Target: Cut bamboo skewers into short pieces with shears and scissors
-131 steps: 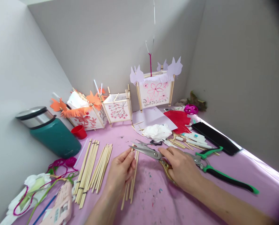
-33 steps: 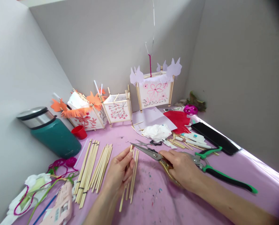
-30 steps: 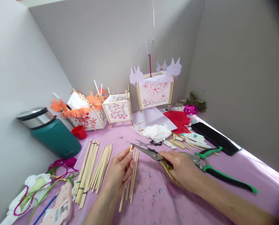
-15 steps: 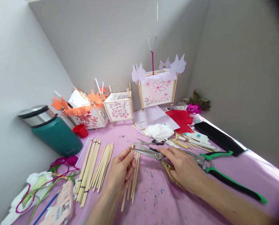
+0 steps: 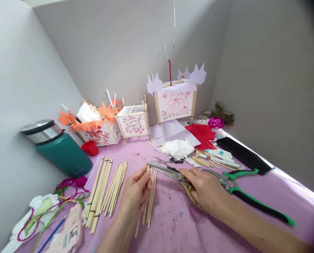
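Observation:
My left hand [image 5: 136,188] is closed, thumb and forefinger pinching a thin wooden stick [image 5: 147,168] near its upper end. My right hand [image 5: 204,186] grips the gold-handled scissors [image 5: 172,173], whose grey blades point left. The blade tips lie right at the pinched stick's end, close to my left fingertips; whether they touch it I cannot tell. Most of that stick is hidden by my hand. Just right of my left hand, several loose sticks [image 5: 152,200] lie on the pink cloth [image 5: 178,225]. Beyond the blades rests a smaller pair of scissors [image 5: 176,160] with dark handles.
On the left are bundled sticks [image 5: 101,189], loose sticks [image 5: 116,188], a pink glue gun [image 5: 69,228] and a teal bottle [image 5: 64,153]. Decorated paper lanterns [image 5: 175,102] stand behind. Crumpled tissue [image 5: 178,149], markers [image 5: 220,156], green-handled pruners [image 5: 251,200] and a black phone-like slab [image 5: 242,154] fill the right.
The scissor blades have drawn closer together at the stick's end. Both hands hold nearly the same place, and the whole view has shifted slightly.

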The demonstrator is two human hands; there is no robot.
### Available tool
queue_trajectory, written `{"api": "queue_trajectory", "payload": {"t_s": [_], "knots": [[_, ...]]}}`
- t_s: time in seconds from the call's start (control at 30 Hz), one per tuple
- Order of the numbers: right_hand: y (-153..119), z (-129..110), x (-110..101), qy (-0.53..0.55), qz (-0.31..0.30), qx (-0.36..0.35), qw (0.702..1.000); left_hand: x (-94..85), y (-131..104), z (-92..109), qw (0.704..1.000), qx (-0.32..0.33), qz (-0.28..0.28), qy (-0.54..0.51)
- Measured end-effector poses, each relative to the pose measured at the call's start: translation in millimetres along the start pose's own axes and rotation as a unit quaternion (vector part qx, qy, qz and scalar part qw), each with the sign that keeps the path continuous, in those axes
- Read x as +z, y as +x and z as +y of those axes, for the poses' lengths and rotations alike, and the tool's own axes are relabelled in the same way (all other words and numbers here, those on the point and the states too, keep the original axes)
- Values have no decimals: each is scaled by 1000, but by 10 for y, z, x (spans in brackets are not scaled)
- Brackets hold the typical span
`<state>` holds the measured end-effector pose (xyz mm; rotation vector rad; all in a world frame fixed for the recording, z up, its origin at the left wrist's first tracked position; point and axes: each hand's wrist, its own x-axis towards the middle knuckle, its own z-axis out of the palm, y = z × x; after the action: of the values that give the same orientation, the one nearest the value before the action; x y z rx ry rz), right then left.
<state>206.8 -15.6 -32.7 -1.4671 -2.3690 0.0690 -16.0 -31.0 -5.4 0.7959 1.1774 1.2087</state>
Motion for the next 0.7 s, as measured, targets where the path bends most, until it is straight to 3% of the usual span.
{"api": "queue_trajectory", "payload": {"t_s": [0.2, 0.43, 0.57, 0.7], "knots": [[18, 5, 19, 39, 6, 7, 999, 20, -7, 20, 1000, 13, -3, -6], [64, 56, 51, 161, 40, 26, 986, 30, -40, 89, 996, 43, 26, -70], [76, 50, -3, 214, 56, 25, 975, -16, -23, 93, 991, 36, 6, -127], [68, -4, -77, 280, 52, 35, 958, -37, 4, 117, 983, 86, 37, -157]]}}
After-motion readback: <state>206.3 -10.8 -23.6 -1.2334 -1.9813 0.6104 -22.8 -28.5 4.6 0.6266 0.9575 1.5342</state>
